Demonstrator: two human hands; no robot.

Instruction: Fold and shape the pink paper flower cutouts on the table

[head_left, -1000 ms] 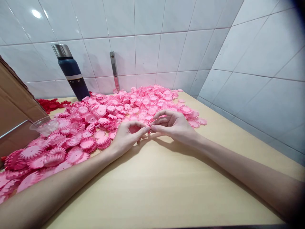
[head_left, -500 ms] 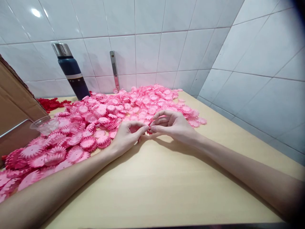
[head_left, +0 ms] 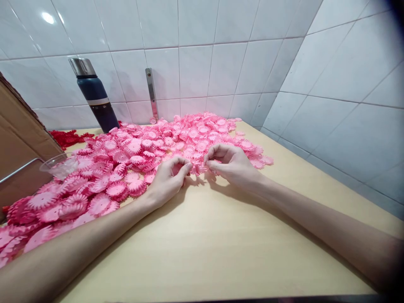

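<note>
In the head view, my left hand is just above the table at the near edge of a heap of pink scalloped fabric flower pieces. Its thumb and forefinger are pressed together, and what lies between them is too small to make out. My right hand faces it across a small gap, with thumb and forefinger closed and the other fingers curled. Whatever its fingertips pinch is hidden. Pink fringed edges show in the gap, and I cannot tell whether they belong to a held piece or to the heap.
A dark blue bottle with a steel cap stands behind the heap. Red pieces lie at the back left, beside a cardboard box. A clear plastic cup rests among the pink pieces. Tiled walls bound the table.
My hands have drawn apart; their fingertips met over a small reddish-pink piece before. The left moved slightly left, the right slightly right.
</note>
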